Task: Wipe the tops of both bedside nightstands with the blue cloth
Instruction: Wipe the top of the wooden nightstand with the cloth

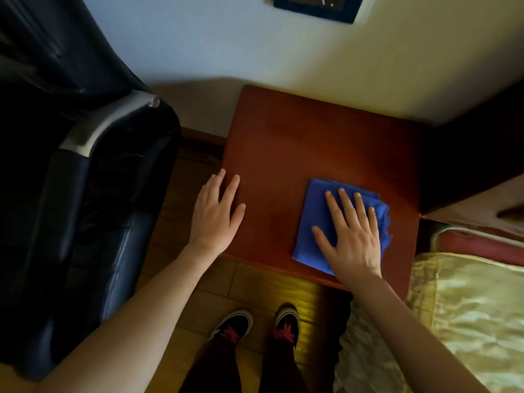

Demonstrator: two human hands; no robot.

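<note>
A reddish-brown wooden nightstand (309, 143) stands against the white wall, seen from above. A folded blue cloth (312, 239) lies on its front right part. My right hand (351, 234) presses flat on the cloth, fingers spread and pointing toward the wall. My left hand (217, 214) rests flat on the nightstand's front left edge, fingers apart, holding nothing. No second nightstand is in view.
A dark blue armchair (71, 194) with a silver armrest stands close on the left. A bed with a yellow cover (467, 316) adjoins the nightstand on the right. My two feet in dark shoes (255, 327) stand on the wooden floor. A framed picture (314, 7) hangs above.
</note>
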